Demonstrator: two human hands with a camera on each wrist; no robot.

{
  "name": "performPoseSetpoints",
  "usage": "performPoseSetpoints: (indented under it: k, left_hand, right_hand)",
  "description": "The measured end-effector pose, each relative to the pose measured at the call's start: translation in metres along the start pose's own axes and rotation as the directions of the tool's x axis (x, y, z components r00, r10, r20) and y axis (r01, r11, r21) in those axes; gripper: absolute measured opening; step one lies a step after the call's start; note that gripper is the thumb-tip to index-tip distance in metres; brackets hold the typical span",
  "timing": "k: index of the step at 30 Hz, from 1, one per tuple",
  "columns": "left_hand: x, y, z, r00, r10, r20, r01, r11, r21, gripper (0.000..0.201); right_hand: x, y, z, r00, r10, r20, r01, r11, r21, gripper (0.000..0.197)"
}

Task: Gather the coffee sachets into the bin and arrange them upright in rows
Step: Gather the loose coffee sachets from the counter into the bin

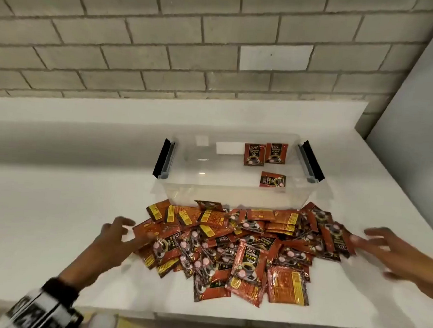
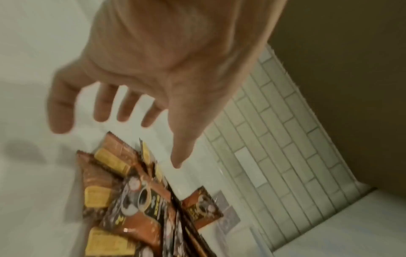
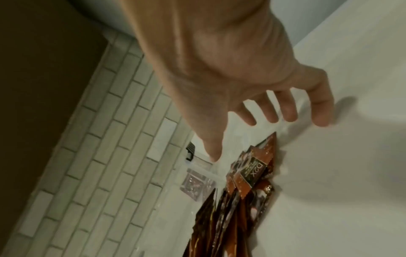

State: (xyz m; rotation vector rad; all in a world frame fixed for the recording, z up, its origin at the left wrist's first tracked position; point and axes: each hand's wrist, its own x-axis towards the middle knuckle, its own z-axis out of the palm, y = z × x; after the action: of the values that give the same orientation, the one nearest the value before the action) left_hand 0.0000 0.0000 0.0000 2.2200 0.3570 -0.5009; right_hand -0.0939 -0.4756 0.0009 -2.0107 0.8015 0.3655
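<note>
Head view looks down on a loose heap of coffee sachets [image 1: 243, 247], red and dark foil packets lying flat and overlapping on the white counter [image 1: 66, 204], some face up with the cup picture showing, others turned to their yellow-labelled backs. The heap sits just in front of the clear bin [image 1: 210, 168], its far edge touching or nearly touching the bin's near wall.

Inside the bin are three more sachets, all toward the right end: two sachets [image 1: 265, 155] stand side by side against the far wall, and a third sachet [image 1: 272, 179] sits nearer the front, turned on its side. Whether that one stands on its edge or lies flat I cannot tell. The bin has a black latch handle [image 1: 163, 158] at each short end.

At the heap's left edge the left hand [image 1: 114, 241] has its fingers spread, tips at or on the outermost packets; the left wrist view [image 2: 140, 73] shows the fingers apart with nothing in them. At the right edge the right hand [image 1: 393, 253] is likewise splayed and blurred, fingertips close to the end packets, and the right wrist view [image 3: 248, 73] shows the palm bare.

Behind the counter runs a grey brick wall [image 1: 168, 32].
</note>
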Motion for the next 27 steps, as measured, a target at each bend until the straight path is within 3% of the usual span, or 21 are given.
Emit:
performPoseSetpoints:
  k: [2,4,6,7,8,11,15,22,27]
  left_hand:
    - [0.007,0.001,0.004,0.995,-0.096,0.029,0.096,0.995,-0.018,0.087]
    - [0.007,0.003,0.011,0.980,-0.126,0.157,0.138,0.988,-0.072,0.108]
    - [0.006,0.002,0.020,0.975,-0.110,0.193,0.140,0.979,-0.151,0.085]
    - [0.006,0.001,0.025,0.981,-0.102,0.165,0.132,0.974,-0.182,0.068]
    - [0.010,0.000,0.029,0.986,-0.103,0.132,0.129,0.970,-0.207,0.065]
    - [0.016,0.000,0.038,0.981,-0.152,0.117,0.185,0.912,-0.366,0.098]
    - [0.018,0.004,0.047,0.993,-0.111,0.051,0.122,0.877,-0.465,0.085]
    - [0.025,0.001,0.039,0.989,-0.144,0.015,0.123,0.776,-0.618,0.069]
    - [0.022,0.004,0.014,0.991,-0.111,0.077,0.135,0.758,-0.638,0.032]
  right_hand:
    - [0.012,-0.003,0.001,0.994,0.073,0.083,-0.077,0.996,0.044,0.113]
    - [0.013,-0.013,0.006,0.984,0.109,0.139,-0.126,0.985,0.114,0.127]
    - [0.015,-0.019,0.016,0.973,0.138,0.183,-0.170,0.970,0.172,0.110]
    - [0.017,-0.022,0.022,0.972,0.140,0.191,-0.179,0.962,0.207,0.097]
    - [0.017,-0.028,0.027,0.970,0.140,0.200,-0.186,0.954,0.234,0.084]
    - [0.022,-0.037,0.040,0.970,0.096,0.223,-0.165,0.933,0.321,0.056]
    - [0.031,-0.039,0.050,0.978,0.086,0.190,-0.155,0.908,0.389,0.033]
    - [0.043,-0.038,0.039,0.981,0.099,0.166,-0.168,0.859,0.483,0.029]
    - [0.042,-0.042,0.020,0.996,0.070,0.062,-0.092,0.838,0.539,0.022]
